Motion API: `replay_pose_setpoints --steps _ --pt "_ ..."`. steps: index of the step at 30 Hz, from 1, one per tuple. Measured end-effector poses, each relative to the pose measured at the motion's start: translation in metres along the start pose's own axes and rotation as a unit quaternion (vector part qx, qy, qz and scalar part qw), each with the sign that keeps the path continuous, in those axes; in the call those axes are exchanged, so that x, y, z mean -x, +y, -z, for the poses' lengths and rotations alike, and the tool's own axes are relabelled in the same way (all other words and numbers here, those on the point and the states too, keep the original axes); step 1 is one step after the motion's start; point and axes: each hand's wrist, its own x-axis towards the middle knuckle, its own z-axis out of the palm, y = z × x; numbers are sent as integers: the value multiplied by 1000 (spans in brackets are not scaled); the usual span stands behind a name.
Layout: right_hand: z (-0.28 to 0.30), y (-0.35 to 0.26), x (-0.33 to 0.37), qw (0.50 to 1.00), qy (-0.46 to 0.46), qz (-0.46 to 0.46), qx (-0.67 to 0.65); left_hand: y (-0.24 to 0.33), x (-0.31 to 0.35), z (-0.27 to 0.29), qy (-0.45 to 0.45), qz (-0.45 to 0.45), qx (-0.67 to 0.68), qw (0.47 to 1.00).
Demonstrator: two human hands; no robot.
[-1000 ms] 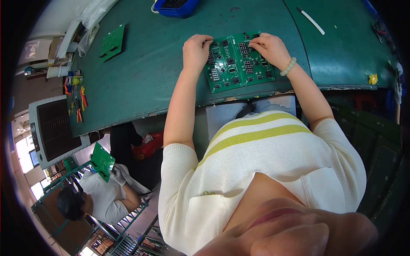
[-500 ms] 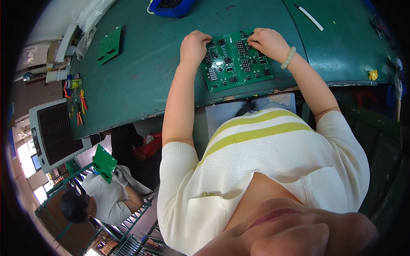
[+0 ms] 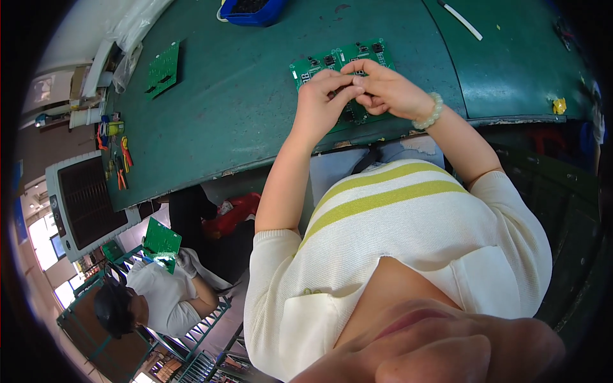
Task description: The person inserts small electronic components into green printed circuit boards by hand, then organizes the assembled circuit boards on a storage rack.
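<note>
A green circuit board (image 3: 338, 56) with black display modules and small dark parts lies flat on the green bench near its front edge. Both my hands have come together above the board's middle and cover much of it. The fingertips of my left hand (image 3: 324, 99) are pinched and touch those of the right. My right hand (image 3: 393, 94), with a pale bead bracelet at the wrist, has its thumb and fingers closed against the left fingertips. Anything between the fingers is too small or hidden to make out.
A second green circuit board (image 3: 163, 70) lies to the left. A blue tray (image 3: 260, 18) of small dark parts stands at the far side. Pliers (image 3: 121, 169) hang at the bench's left edge. A white stick (image 3: 461, 20) lies far right. At lower left, a gloved co-worker holds a board (image 3: 163, 242).
My hands have left the board's left and right far corners and met over its middle, fingertips together. The co-worker's board has shifted slightly.
</note>
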Motion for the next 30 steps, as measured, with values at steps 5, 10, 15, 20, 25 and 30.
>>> replay_pose_setpoints --steps 5,10,15,20,25,30 --pt "-5 12 4 997 -45 -56 -32 -18 24 -3 -35 90 137 986" --pt "17 12 2 990 123 62 -12 -14 16 15 69 179 199 961" --pt "32 -10 6 975 151 146 74 -34 -5 27 113 114 88 983" --pt "43 -12 3 965 181 140 126 -47 -12 20 24 -56 -261 963" --pt "49 -8 -6 947 222 138 185 -50 -15 16 28 -74 -269 960" --pt "57 -1 -17 859 232 231 395 -57 -15 18 3 -76 -271 959"
